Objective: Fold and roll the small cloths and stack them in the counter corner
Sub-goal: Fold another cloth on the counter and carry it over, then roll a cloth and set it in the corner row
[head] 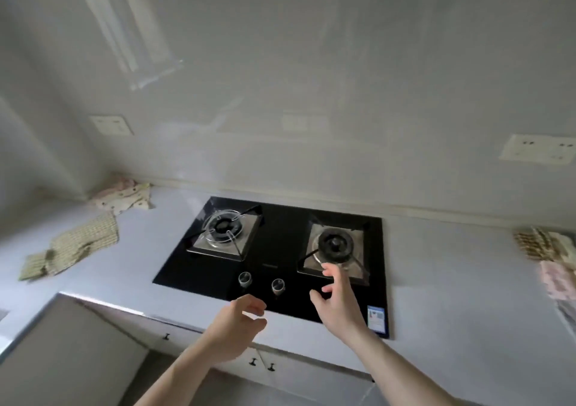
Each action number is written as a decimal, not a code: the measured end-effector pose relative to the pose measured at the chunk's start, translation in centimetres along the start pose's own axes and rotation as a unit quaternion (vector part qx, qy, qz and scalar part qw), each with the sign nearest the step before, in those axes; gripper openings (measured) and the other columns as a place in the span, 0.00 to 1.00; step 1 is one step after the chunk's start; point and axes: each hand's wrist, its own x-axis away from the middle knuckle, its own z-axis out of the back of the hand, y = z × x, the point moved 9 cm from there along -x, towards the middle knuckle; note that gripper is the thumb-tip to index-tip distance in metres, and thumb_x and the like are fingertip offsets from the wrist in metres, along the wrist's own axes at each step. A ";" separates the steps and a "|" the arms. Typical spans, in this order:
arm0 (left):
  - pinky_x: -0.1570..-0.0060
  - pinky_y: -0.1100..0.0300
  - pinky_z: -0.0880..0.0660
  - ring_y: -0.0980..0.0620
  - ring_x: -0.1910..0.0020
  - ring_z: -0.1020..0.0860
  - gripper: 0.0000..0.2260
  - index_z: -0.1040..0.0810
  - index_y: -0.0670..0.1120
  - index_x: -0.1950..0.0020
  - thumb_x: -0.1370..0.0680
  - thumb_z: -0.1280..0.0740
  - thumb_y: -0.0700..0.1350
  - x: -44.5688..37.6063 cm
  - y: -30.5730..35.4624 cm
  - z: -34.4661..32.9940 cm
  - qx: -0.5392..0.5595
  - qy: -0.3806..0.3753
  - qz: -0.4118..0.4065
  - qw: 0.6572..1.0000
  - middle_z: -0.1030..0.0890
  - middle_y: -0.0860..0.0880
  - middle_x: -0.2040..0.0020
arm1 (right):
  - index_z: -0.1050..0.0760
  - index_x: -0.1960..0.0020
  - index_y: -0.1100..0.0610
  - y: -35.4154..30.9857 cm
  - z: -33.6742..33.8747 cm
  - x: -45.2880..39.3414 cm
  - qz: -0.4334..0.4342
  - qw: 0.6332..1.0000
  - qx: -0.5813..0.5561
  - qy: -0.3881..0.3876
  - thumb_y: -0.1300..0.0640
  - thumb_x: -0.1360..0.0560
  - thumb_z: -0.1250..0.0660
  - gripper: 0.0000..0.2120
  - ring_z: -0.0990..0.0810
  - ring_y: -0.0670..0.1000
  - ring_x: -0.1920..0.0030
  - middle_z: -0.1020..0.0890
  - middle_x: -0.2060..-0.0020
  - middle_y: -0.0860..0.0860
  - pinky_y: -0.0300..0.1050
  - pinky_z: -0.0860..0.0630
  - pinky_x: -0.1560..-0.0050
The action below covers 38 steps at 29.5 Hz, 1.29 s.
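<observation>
- Head view: checked cloth [73,246] lies crumpled on the counter [436,281] at left; a spotted cloth [124,198] fills the corner.
- More cloths [551,256] sit at the right edge.
- My left hand [237,327] and right hand [338,302] hover over the hob [280,249], fingers loose, holding nothing.

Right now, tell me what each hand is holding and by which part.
Nothing is held. The left hand and right hand hover empty, fingers loosely curled, over the stove.

Nothing can be read: the blue-and-white sticker [376,318] on the black gas hob [280,249] is too blurred.
</observation>
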 end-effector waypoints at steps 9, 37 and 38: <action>0.55 0.65 0.21 0.64 0.53 0.17 0.10 0.20 0.57 0.45 0.22 0.29 0.44 7.1 -14.2 15.2 0.064 0.144 0.026 0.987 0.17 0.58 0.45 | 0.34 0.34 0.39 -13.4 -17.9 1.8 0.049 0.987 -0.043 -0.148 0.53 0.24 0.29 0.24 0.22 0.43 0.46 0.29 0.39 0.38 0.38 0.23 0.47; 0.60 0.64 0.23 0.63 0.54 0.18 0.09 0.21 0.60 0.47 0.25 0.30 0.47 -1.3 -39.9 47.6 0.010 0.212 0.179 0.961 0.20 0.58 0.44 | 0.30 0.36 0.42 -31.3 -54.8 -12.3 0.086 0.941 0.042 -0.326 0.52 0.22 0.33 0.17 0.23 0.42 0.44 0.29 0.40 0.39 0.36 0.26 0.46; 0.57 0.65 0.24 0.63 0.52 0.19 0.09 0.21 0.59 0.46 0.24 0.30 0.48 -2.9 -40.5 48.1 -0.005 0.197 0.172 0.965 0.20 0.57 0.42 | 0.30 0.36 0.42 -31.2 -54.9 -13.0 0.080 0.945 0.045 -0.315 0.53 0.22 0.33 0.16 0.24 0.41 0.44 0.29 0.40 0.39 0.35 0.26 0.48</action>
